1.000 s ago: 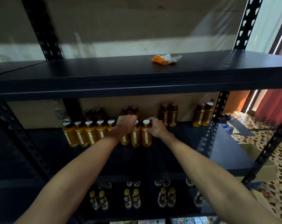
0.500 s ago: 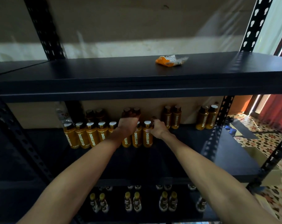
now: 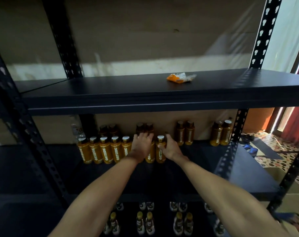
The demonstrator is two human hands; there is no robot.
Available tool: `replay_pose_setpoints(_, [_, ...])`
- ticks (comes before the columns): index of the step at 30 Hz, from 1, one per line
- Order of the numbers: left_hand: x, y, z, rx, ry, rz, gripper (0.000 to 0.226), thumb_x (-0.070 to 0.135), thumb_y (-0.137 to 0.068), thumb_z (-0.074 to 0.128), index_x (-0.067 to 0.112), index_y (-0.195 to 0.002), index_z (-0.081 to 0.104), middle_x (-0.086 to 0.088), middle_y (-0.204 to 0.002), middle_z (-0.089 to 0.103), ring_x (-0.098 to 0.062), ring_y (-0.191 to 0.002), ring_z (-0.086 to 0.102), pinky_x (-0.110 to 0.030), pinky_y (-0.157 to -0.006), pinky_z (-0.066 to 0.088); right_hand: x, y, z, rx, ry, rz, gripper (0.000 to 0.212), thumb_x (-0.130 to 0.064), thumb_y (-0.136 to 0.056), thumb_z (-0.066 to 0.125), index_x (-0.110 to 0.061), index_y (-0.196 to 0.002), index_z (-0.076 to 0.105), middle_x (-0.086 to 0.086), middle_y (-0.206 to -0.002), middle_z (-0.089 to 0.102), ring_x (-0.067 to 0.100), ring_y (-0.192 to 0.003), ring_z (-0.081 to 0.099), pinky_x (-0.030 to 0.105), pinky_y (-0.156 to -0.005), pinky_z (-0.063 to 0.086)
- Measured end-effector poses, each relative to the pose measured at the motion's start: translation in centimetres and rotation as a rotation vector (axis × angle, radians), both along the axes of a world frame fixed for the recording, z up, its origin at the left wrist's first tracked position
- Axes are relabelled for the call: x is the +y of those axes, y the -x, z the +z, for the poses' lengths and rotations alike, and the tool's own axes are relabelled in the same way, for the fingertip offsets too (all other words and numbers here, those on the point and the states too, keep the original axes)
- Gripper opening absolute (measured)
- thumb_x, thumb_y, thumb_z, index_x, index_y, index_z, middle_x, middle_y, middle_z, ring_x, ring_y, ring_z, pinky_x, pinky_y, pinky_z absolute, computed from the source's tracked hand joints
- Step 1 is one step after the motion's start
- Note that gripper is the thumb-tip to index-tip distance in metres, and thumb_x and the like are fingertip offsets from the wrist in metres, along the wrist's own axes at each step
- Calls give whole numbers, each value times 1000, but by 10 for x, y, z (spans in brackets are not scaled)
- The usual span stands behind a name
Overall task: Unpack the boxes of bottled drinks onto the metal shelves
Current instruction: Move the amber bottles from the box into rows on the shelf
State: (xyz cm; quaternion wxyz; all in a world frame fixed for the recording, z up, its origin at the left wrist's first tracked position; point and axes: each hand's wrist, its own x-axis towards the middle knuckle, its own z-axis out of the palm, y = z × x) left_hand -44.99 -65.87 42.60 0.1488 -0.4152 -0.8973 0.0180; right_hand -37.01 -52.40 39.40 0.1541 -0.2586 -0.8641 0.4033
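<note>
Our right hand [image 3: 171,148] grips the end bottle [image 3: 160,151] of the front row on the black middle shelf [image 3: 239,168]. Our left hand [image 3: 142,145] lies straight-fingered over neighbouring caps. An orange wrapper [image 3: 180,77] lies on the upper shelf [image 3: 111,89], and we see patterned floor tiles [image 3: 287,142] at right.

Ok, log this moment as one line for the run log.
step: stocking bottles | left hand: resting on front row of bottles | right hand: grips end bottle | place: middle shelf
</note>
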Motion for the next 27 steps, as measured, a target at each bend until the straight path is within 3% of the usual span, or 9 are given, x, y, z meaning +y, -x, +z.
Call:
replay_pose_setpoints(3, [-6, -9, -3, 8, -63, -14, 61, 29, -96, 53, 19, -151, 29, -8, -145, 42, -27, -134, 38, -47, -111, 32, -1, -10, -4, 25, -37, -17, 78, -34, -97, 64, -23, -160, 19, 1, -164, 28, 24, -149, 29, 42, -120, 31])
replay_pose_setpoints(7, [-16, -20, -6, 0, -110, -50, 63, 31, -98, 48, 17, -154, 24, -9, -150, 36, -27, -139, 32, -48, -115, 28, -2, -24, -12, 57, -67, -22, 79, -29, -98, 63, -29, -160, 14, -2, -168, 17, 22, -153, 17, 45, -123, 23])
replay_pose_setpoints(23, [-55, -77, -54, -78, -20, -65, 57, 37, -100, 44, 17, -151, 27, -8, -148, 36, -27, -134, 33, -43, -106, 30, -35, -88, -61, -67, -163, 27, 72, -29, -102, 55, -28, -161, 14, 5, -168, 12, 24, -154, 14, 37, -124, 19])
replay_pose_setpoints(27, [-62, -91, -84, -161, -17, -75, 58, 39, -102, 39, 17, -153, 25, -7, -152, 34, -27, -140, 29, -44, -109, 29, -45, -110, -80, -131, -258, 59, 66, -34, -104, 49, -29, -160, 15, 6, -168, 16, 24, -154, 14, 49, -124, 14])
